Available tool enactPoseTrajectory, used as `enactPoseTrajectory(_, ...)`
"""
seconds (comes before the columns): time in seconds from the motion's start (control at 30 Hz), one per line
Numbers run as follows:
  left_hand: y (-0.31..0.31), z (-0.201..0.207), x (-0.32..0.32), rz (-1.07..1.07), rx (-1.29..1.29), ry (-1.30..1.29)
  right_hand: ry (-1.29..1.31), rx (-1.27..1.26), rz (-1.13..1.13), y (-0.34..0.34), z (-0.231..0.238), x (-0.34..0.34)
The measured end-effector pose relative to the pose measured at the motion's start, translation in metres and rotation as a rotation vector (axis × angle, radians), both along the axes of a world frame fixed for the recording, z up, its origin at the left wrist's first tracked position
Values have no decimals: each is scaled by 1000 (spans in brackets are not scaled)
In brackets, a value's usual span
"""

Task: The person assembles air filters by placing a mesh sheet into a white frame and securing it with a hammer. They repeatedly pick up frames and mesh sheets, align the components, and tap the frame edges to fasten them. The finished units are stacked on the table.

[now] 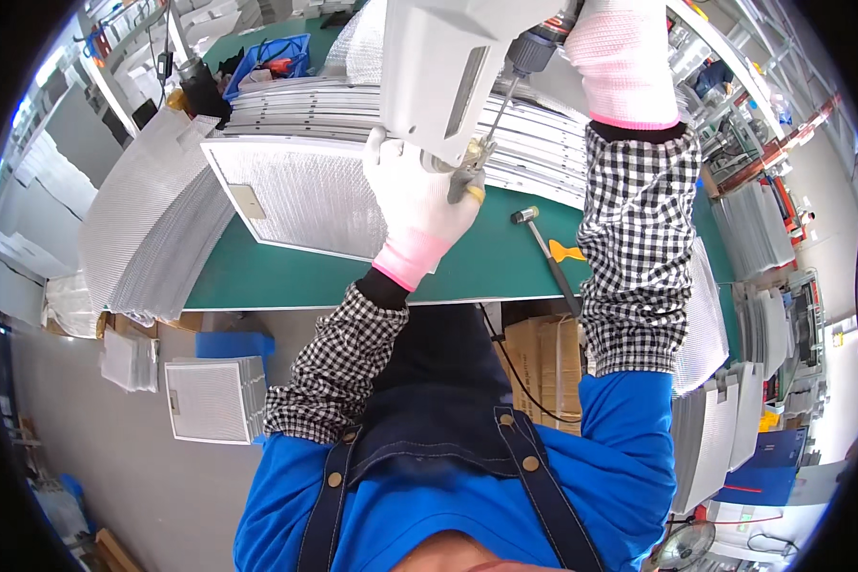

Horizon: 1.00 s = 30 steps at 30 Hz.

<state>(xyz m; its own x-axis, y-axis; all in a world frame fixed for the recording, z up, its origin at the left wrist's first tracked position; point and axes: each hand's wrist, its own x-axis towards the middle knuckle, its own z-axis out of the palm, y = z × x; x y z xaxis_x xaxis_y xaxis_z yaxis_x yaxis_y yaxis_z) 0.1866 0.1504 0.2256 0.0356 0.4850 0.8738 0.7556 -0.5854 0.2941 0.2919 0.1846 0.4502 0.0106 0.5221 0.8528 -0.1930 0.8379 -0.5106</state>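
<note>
Bare worktop (pixel 500 276) runs along the near edge on 2 sides of the left forearm (pixel 324 353). Stacked mesh sheets (pixel 148 224) block the left end; a framed panel (pixel 305 195) narrows the strip beside them. Rightward, 1 hammer (pixel 548 257) and 1 yellow scraper (pixel 566 251) obstruct. Toward the far edge, a white housing (pixel 429 71), drill (pixel 532 50) and stacked frames (pixel 300 110) bar passage.

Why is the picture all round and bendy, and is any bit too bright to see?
In the head view, a wide fisheye lens leaves black corners and bends straight things near the rim; in the head view, the far right edge glares nearly white, so details wash out there; in the head view, nearer the middle, the hammer looks quite clear.
</note>
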Motion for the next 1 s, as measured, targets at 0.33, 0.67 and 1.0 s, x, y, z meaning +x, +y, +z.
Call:
enactPoseTrajectory(0.33,2,-15,6,-155,-72,-128,-365,279,-133,-17,-3,15)
enactPoseTrajectory(0.67,-10,-6,3,-217,23,-142,-296,78,-249,-11,-43,8)
enactPoseTrajectory(1.0,-10,-13,-3,-59,76,-92,-302,113,-307,-5,-62,9)
